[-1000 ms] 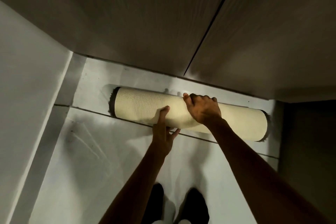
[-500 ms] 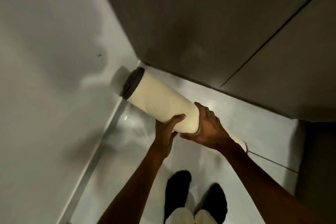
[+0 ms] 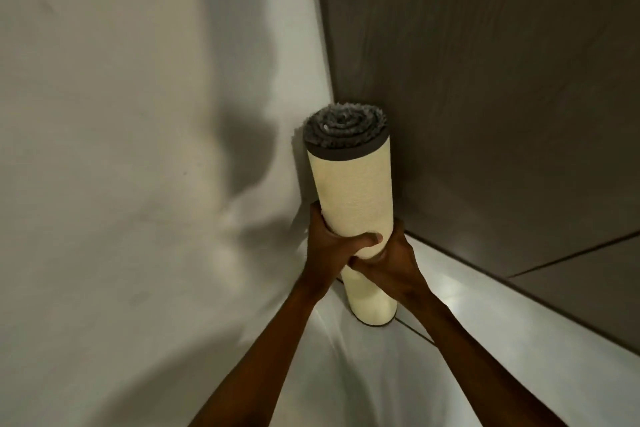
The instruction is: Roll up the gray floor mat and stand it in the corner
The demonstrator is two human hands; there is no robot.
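The rolled mat [image 3: 355,204] stands on end in the corner, its pale backing outermost and the gray pile showing as a spiral at the top. Its lower end rests on the glossy floor [image 3: 485,322] just beside the meeting of the light wall [image 3: 138,149] and the dark wood-grain panel [image 3: 485,80]. The left hand [image 3: 330,246] wraps around the roll's middle from the left, thumb across the front; the right hand [image 3: 391,260] closes on it from the right just below. Both are curled tight around the mat and nothing else.

What worries me is the release. The roll looks upright or very nearly so, and I cannot tell whether its top touches either wall — if it stands free, letting go could leave it to tip outward onto the floor. The floor looks slick, so the bottom end might slide away from the corner under its own lean. The outer flap may also spring loose once the hands leave, since I see nothing binding it.

Room is tight behind and to both sides of the roll — wall on the left, panel on the right. The only open way is back toward the person, over bare floor, which is also where a fall would go.
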